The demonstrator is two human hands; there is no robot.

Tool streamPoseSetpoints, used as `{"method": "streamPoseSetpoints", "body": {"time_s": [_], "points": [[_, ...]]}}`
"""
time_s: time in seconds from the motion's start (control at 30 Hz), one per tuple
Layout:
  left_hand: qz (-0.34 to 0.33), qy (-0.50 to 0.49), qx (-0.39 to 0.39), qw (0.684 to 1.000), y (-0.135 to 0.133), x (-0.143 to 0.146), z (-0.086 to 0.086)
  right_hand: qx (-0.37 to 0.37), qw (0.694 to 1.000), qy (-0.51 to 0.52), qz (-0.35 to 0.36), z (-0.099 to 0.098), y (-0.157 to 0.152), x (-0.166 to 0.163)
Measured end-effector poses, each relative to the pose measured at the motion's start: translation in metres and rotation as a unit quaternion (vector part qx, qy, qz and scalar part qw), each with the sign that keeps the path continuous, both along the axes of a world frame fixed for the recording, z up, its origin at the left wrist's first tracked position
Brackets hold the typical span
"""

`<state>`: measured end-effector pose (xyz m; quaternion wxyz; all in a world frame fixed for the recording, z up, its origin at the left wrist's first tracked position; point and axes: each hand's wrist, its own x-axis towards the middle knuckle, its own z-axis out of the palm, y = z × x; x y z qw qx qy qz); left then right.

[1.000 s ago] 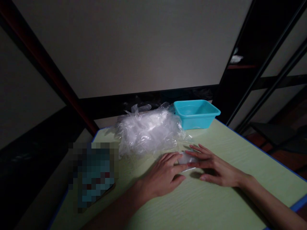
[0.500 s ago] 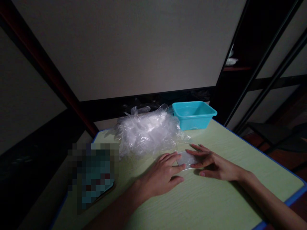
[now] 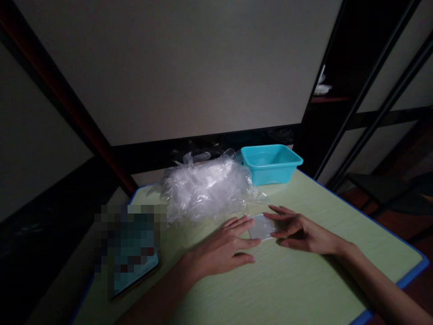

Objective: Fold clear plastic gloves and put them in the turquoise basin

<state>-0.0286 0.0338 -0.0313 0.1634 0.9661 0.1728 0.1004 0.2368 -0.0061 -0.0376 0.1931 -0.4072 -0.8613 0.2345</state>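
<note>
A small, flat, clear plastic piece, whose exact kind I cannot make out, lies on the pale green table. My left hand rests palm down at its left edge, fingers stretched out and apart. At its right edge are the fingertips of my right hand, also spread, with the thumb held away near the tabletop. Neither hand is wrapped round anything. Just beyond my left hand sits a heap of crumpled clear plastic bags.
At the table's far side stands a turquoise plastic basin. A phone-like device, mostly blurred out, is at the left. Behind the table rises a pale cabinet panel. A dark stool is off to the right.
My left hand has shifted very slightly left and its thumb has drawn back a little. My right hand is almost still. The view has tilted a little.
</note>
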Motion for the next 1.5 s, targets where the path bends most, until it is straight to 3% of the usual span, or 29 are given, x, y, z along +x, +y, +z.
{"method": "streamPoseSetpoints", "body": {"time_s": [0.27, 0.43, 0.63, 0.83, 1.13, 1.33, 1.5], "points": [[0.047, -0.037, -0.06, 0.996, 0.0, -0.001, -0.005, 0.041, 0.999, 0.016, -0.006, -0.001, 0.0, -0.003], [0.052, -0.054, -0.071, 0.995, 0.0, -0.002, -0.006, 0.127, 0.992, 0.01, -0.02, -0.002, -0.001, -0.005], [0.063, -0.055, -0.081, 0.993, -0.001, -0.002, -0.007, 0.253, 0.965, -0.069, -0.006, 0.0, -0.006, -0.009], [0.074, -0.049, -0.081, 0.993, 0.0, -0.001, -0.01, 0.299, 0.947, -0.12, 0.005, 0.002, -0.01, -0.017], [0.082, -0.063, -0.077, 0.992, -0.002, 0.001, -0.009, 0.248, 0.963, -0.104, -0.011, 0.0, -0.005, -0.026], [0.128, -0.099, -0.097, 0.982, -0.005, 0.006, -0.005, 0.154, 0.985, 0.019, -0.073, -0.003, -0.007, -0.037], [0.179, -0.173, -0.139, 0.958, -0.007, 0.016, -0.005, 0.062, 0.979, 0.142, -0.133, -0.003, -0.007, -0.045]]}}
